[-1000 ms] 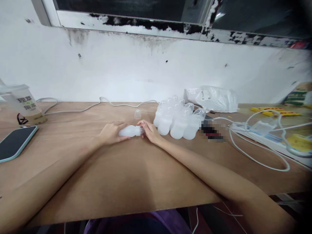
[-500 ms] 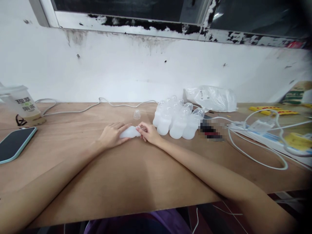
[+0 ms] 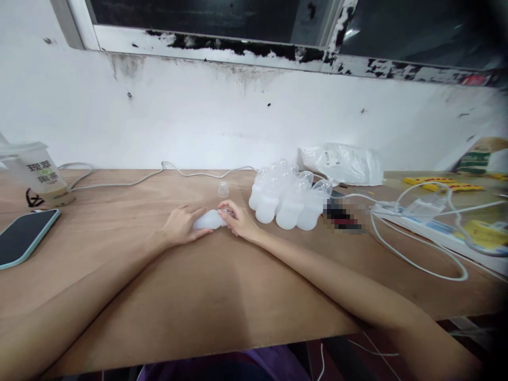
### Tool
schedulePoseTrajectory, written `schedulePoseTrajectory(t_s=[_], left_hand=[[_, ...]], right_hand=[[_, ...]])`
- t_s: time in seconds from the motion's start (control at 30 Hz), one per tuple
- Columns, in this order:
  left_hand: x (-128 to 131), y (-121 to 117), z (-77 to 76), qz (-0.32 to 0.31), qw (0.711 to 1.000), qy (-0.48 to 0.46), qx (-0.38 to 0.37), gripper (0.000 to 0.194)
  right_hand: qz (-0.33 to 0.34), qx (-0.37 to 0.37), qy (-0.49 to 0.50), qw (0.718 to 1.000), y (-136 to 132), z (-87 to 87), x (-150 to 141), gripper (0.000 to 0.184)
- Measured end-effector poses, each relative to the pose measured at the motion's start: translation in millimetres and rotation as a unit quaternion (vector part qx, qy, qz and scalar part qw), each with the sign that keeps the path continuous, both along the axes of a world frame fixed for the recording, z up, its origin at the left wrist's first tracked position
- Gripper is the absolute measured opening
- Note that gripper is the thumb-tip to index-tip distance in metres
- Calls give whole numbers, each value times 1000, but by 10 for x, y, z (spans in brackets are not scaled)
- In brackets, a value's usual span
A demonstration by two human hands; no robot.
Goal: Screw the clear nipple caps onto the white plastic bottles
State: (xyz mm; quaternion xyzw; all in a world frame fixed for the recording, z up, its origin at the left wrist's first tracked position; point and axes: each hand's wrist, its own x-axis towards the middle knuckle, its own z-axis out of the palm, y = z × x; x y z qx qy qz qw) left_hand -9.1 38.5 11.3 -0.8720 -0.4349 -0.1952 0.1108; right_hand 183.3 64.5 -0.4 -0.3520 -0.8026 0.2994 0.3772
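A small frosted white plastic bottle [image 3: 208,219] lies on its side low over the table, its neck pointing right. My left hand [image 3: 184,225] is wrapped round its base end, thumb on the near side. The fingers of my right hand [image 3: 239,219] close round the neck end and partly hide it, so whatever is on the neck cannot be made out. A clear dome-shaped cap [image 3: 223,189] stands on the table just behind the hands. To the right of my right hand, several similar white bottles with clear domed caps [image 3: 288,198] stand upright in a tight group.
A phone [image 3: 27,238] and a drink cup [image 3: 45,177] are at the left. Behind the bottles lies a white plastic bag [image 3: 343,163]. A power strip [image 3: 428,222] with looped white cables [image 3: 375,243] occupies the right. The wooden table [image 3: 190,301] meets a white wall.
My right hand has turned slightly at the bottle's neck, its fingers now covering more of it. My left hand keeps its hold. The view has tilted up a little.
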Motion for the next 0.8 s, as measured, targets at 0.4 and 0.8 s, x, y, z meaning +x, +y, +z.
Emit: schedulePoseTrajectory(t_s=[0.4,0.8], left_hand=[[-38,90,-102,11,989,66,129,43],[-115,227,-173,191,968,-160,-34,56]], right_hand=[[13,-227,126,966,78,-61,-142,35],[-194,217,-128,948,842,-97,-198,48]])
